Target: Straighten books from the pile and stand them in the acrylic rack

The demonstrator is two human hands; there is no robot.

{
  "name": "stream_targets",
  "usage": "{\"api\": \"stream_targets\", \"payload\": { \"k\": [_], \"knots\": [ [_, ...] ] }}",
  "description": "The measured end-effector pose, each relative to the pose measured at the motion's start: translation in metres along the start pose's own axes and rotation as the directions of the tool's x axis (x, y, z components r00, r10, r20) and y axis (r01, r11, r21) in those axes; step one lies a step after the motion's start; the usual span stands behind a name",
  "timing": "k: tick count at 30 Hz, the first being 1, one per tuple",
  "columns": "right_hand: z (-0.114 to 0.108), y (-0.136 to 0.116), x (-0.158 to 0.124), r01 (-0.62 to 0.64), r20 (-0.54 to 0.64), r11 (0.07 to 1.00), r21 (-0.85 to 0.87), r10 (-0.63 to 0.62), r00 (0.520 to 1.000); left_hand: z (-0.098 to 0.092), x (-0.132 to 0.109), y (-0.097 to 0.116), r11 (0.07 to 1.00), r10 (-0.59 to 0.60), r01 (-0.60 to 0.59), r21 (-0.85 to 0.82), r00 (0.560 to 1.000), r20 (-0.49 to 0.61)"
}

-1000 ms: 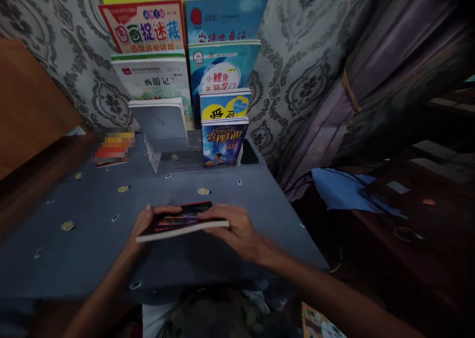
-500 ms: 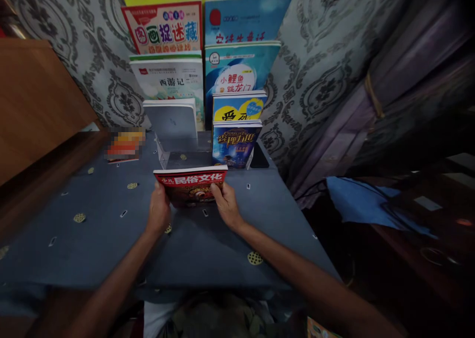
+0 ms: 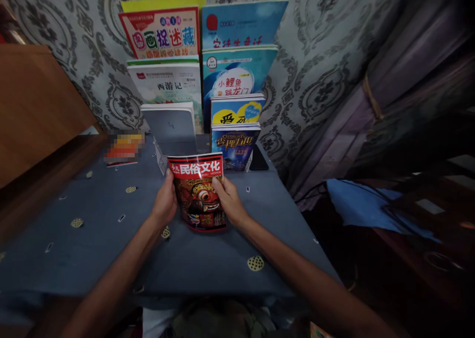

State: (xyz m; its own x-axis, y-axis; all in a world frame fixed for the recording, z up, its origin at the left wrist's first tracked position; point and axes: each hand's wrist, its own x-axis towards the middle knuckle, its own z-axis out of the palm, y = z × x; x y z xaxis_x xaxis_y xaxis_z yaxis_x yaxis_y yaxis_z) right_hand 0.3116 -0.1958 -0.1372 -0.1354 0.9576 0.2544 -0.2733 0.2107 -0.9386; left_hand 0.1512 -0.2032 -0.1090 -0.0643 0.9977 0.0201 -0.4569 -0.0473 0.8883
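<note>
A magazine (image 3: 200, 199) with a red title band and a masked face on its cover is held up over the table, its cover towards me. My left hand (image 3: 166, 199) grips its left edge. My right hand (image 3: 230, 199) is closed on the right edge, the thumb lying on the cover. Just behind the magazine stands a tiered rack of books, with a grey-covered book (image 3: 169, 125) at its front left and a dark blue book (image 3: 234, 147) at its front right. The magazine hides part of the rack's lower front.
Taller books, including a teal one (image 3: 237, 71) and a white one (image 3: 166, 80), stand in the rear tiers against the patterned wall (image 3: 308, 61). A black phone (image 3: 259, 160) lies right of the rack. An orange booklet (image 3: 124, 147) lies left on the blue tablecloth (image 3: 100, 244).
Both hands have tilted the magazine more upright, so its whole cover now faces me. It has narrowed and bowed slightly between my hands, which are a little closer together.
</note>
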Motion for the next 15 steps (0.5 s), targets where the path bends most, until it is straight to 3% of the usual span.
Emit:
{"api": "stream_targets", "payload": {
  "k": [5, 8, 12, 15],
  "knots": [
    [-0.003, 0.010, 0.006, -0.094, -0.071, 0.992, 0.081, 0.100, 0.992, -0.007, 0.005, -0.001, 0.989, -0.147, 0.148, 0.029, 0.989, -0.028],
    [-0.006, 0.017, 0.008, -0.140, -0.095, 0.987, 0.078, 0.147, 0.985, -0.014, 0.008, -0.009, 0.984, -0.160, 0.163, 0.066, 0.986, -0.047],
    [-0.010, 0.030, 0.008, -0.157, -0.083, 0.987, -0.035, 0.154, 0.985, -0.027, 0.012, -0.022, 0.960, -0.200, 0.218, 0.179, 0.973, -0.112],
    [-0.014, 0.043, 0.009, -0.124, -0.070, 0.970, -0.210, 0.112, 0.991, -0.040, 0.015, -0.027, 0.936, -0.119, 0.157, 0.314, 0.984, -0.136]
  ]
}}
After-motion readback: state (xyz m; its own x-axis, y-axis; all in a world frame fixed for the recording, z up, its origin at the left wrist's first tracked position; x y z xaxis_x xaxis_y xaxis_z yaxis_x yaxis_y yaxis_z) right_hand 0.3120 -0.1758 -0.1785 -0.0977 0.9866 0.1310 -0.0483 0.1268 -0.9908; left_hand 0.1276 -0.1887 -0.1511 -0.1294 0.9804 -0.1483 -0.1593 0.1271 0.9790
